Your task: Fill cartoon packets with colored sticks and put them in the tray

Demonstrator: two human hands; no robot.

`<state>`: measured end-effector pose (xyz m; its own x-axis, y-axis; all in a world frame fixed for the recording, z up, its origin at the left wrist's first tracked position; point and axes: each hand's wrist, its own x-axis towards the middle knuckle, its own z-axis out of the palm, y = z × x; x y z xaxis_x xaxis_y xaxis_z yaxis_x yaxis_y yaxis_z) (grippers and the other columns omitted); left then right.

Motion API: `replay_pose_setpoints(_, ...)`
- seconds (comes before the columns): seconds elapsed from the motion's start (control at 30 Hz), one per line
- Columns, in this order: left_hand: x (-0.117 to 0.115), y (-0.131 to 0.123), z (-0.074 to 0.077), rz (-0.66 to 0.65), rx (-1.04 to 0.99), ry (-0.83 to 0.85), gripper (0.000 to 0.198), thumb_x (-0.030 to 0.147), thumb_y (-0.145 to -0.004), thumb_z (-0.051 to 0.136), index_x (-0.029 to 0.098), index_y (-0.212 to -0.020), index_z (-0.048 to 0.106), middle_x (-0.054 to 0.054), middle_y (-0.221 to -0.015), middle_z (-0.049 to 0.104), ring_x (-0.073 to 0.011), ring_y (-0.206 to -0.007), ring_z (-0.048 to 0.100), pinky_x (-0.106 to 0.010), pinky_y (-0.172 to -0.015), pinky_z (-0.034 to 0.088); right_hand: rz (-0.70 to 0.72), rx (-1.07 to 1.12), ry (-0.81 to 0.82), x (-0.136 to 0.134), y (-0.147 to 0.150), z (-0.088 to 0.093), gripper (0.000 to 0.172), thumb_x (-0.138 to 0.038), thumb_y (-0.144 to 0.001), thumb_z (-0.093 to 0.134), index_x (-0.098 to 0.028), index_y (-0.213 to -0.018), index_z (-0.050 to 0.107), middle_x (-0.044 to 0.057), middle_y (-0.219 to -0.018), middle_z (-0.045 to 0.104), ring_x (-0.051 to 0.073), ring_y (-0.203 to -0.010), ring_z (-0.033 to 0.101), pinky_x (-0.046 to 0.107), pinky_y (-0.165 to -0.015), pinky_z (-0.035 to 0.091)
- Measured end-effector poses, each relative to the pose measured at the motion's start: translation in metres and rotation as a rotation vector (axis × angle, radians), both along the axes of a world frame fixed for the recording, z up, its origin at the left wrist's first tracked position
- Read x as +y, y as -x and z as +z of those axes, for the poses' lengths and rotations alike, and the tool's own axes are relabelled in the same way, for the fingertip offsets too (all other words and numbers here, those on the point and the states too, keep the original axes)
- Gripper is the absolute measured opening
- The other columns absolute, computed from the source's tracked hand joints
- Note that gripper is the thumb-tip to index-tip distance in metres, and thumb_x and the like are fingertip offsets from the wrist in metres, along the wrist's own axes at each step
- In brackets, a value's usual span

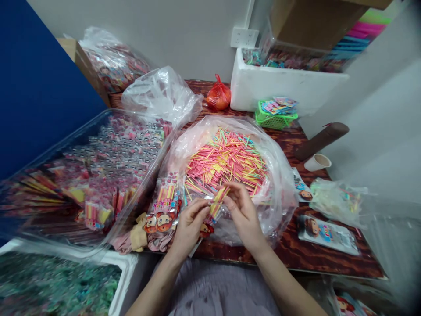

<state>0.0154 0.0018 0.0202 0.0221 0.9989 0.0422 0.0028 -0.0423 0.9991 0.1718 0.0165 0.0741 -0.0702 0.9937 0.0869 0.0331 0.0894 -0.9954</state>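
Note:
My left hand (pixel 190 224) and my right hand (pixel 241 210) meet at the near edge of a clear bag full of thin coloured sticks (pixel 226 160), pink, yellow and green. My left hand pinches a small printed packet (pixel 213 213) from below. My right hand's fingertips pinch a small bundle of sticks (pixel 221 193) that stands in the packet's open top. Filled packets with a cartoon print (pixel 164 210) lie just left of my left hand.
A large clear tray of filled packets (pixel 98 175) takes up the left side. At the back stand a white foam box (pixel 279 85), a green basket (pixel 276 116) and an orange bag (pixel 218 96). Empty printed packets (pixel 325 235), a paper cup (pixel 317 162) and a brown roll (pixel 320 140) lie right.

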Motion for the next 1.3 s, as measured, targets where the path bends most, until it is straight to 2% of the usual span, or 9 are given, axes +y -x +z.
replay_pose_setpoints(0.13, 0.0, 0.0, 0.002, -0.003, -0.055, 0.04, 0.016, 0.028, -0.087, 0.062, 0.021, -0.097, 0.073, -0.003, -0.099, 0.069, -0.0172, -0.096, 0.062, -0.027, -0.088, 0.047, 0.083, -0.269, -0.183, -0.004, 0.002, 0.001, 0.017, -0.024, -0.096, 0.048, -0.024, -0.095, 0.065, 0.005, -0.103, 0.064, 0.02, -0.102, 0.059, 0.034, -0.092, 0.045)
replay_pose_setpoints(0.47, -0.007, 0.016, -0.009, 0.085, -0.142, 0.189, 0.021, 0.034, -0.079, 0.071, 0.02, -0.095, 0.074, -0.004, -0.095, 0.072, -0.0172, -0.089, 0.064, -0.027, -0.083, 0.05, 0.146, -0.208, -0.154, -0.017, 0.008, -0.005, 0.025, -0.022, -0.094, 0.053, -0.029, -0.115, 0.064, 0.005, -0.114, 0.063, 0.02, -0.109, 0.057, 0.035, -0.094, 0.045)
replay_pose_setpoints(0.57, -0.008, 0.025, -0.015, 0.182, -0.165, 0.264, 0.026, 0.037, -0.076, 0.075, 0.02, -0.096, 0.073, -0.002, -0.094, 0.072, -0.0153, -0.086, 0.064, -0.025, -0.079, 0.051, -0.005, -0.22, -0.072, -0.007, -0.013, -0.028, 0.027, -0.024, -0.095, 0.049, -0.027, -0.12, 0.057, 0.004, -0.107, 0.066, 0.019, -0.099, 0.061, 0.033, -0.087, 0.048)
replay_pose_setpoints(0.63, -0.007, 0.027, -0.015, 0.223, -0.181, 0.288, 0.028, 0.038, -0.074, 0.076, 0.021, -0.096, 0.073, -0.001, -0.09, 0.072, -0.0142, -0.083, 0.064, -0.023, -0.077, 0.051, -0.134, -0.499, -0.061, 0.006, -0.03, -0.051, 0.017, -0.019, -0.093, 0.048, -0.021, -0.102, 0.063, 0.007, -0.1, 0.065, 0.022, -0.096, 0.06, 0.036, -0.087, 0.046)
replay_pose_setpoints(0.73, -0.004, 0.024, -0.01, 0.197, -0.144, 0.269, 0.027, 0.039, -0.074, 0.076, 0.02, -0.092, 0.074, -0.001, -0.088, 0.072, -0.0145, -0.082, 0.064, -0.024, -0.078, 0.051, -0.055, -0.886, -0.074, 0.023, -0.048, -0.083, 0.017, -0.01, -0.087, 0.05, -0.018, -0.092, 0.064, 0.011, -0.098, 0.065, 0.026, -0.099, 0.057, 0.04, -0.09, 0.044)
replay_pose_setpoints(0.83, -0.001, 0.018, -0.002, 0.13, -0.055, 0.198, 0.022, 0.038, -0.078, 0.072, 0.019, -0.09, 0.075, -0.004, -0.094, 0.072, -0.0175, -0.089, 0.065, -0.027, -0.083, 0.05, 0.002, -0.911, -0.121, 0.03, -0.052, -0.092, 0.025, -0.008, -0.086, 0.047, -0.017, -0.101, 0.064, 0.012, -0.102, 0.065, 0.026, -0.102, 0.056, 0.04, -0.091, 0.044)
replay_pose_setpoints(1.1, -0.002, 0.01, 0.003, 0.029, 0.06, 0.126, 0.02, 0.035, -0.084, 0.064, 0.019, -0.085, 0.075, -0.006, -0.095, 0.072, -0.0189, -0.09, 0.065, -0.028, -0.083, 0.051, -0.325, 0.046, -0.132, 0.022, -0.024, -0.007, 0.018, -0.021, -0.085, 0.064, -0.026, -0.101, 0.059, 0.0, -0.088, 0.06, 0.017, -0.08, 0.059, 0.028, -0.07, 0.049)
replay_pose_setpoints(1.2, -0.003, 0.007, 0.005, 0.009, 0.054, 0.12, 0.019, 0.035, -0.084, 0.064, 0.019, -0.084, 0.075, -0.005, -0.093, 0.072, -0.018, -0.088, 0.064, -0.027, -0.08, 0.05, -0.381, 0.12, -0.202, 0.014, -0.006, 0.015, 0.017, -0.019, -0.085, 0.065, -0.028, -0.098, 0.057, 0.0, -0.089, 0.061, 0.016, -0.079, 0.06, 0.029, -0.071, 0.05)
replay_pose_setpoints(1.3, -0.005, 0.006, 0.007, 0.003, 0.048, 0.124, 0.02, 0.035, -0.084, 0.064, 0.018, -0.084, 0.074, -0.004, -0.09, 0.071, -0.0174, -0.085, 0.063, -0.026, -0.078, 0.049, -0.276, 0.012, -0.191, 0.007, 0.006, 0.01, 0.015, -0.019, -0.087, 0.063, -0.028, -0.099, 0.059, 0.0, -0.091, 0.062, 0.016, -0.08, 0.06, 0.03, -0.074, 0.049)
